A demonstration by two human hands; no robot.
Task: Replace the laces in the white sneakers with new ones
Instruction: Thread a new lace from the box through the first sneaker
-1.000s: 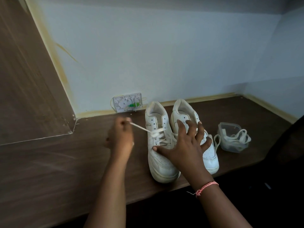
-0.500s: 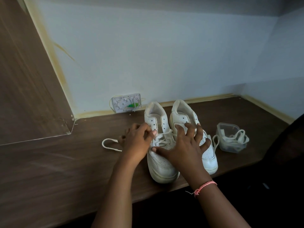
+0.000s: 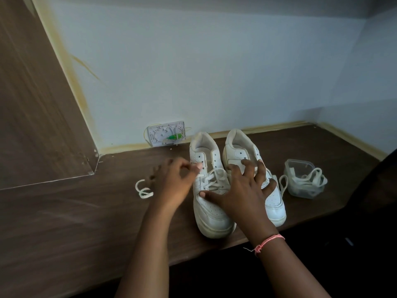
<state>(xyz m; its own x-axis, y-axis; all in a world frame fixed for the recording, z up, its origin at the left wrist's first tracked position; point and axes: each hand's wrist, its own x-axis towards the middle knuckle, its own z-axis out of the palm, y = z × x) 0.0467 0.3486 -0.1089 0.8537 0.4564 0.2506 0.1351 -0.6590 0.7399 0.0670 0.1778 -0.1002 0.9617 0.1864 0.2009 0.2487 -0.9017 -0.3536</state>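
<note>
Two white sneakers stand side by side on the brown desk, toes towards me. The left sneaker (image 3: 211, 211) has its old lace (image 3: 212, 179) partly pulled out; the lace's loose end (image 3: 143, 191) lies curled on the desk to the left. My left hand (image 3: 174, 183) is at the sneaker's left eyelet row, fingers curled, thumb and fingertips pinching the lace there; the hand is blurred. My right hand (image 3: 242, 190) lies spread over both shoes, thumb on the left sneaker's toe, fingers on the right sneaker (image 3: 274, 201). A lace loop (image 3: 283, 184) hangs off the right sneaker's side.
A clear plastic container (image 3: 300, 166) holding white laces (image 3: 311, 178) stands right of the shoes. A small white wall box (image 3: 165, 136) with a green part sits behind them. A wooden panel (image 3: 38, 104) rises at the left. The desk (image 3: 75, 222) ends just below the sneakers' toes.
My left hand pulled a lace end out to the left, dropped it on the desk, and came back to the left sneaker's eyelets. My right hand has stayed put.
</note>
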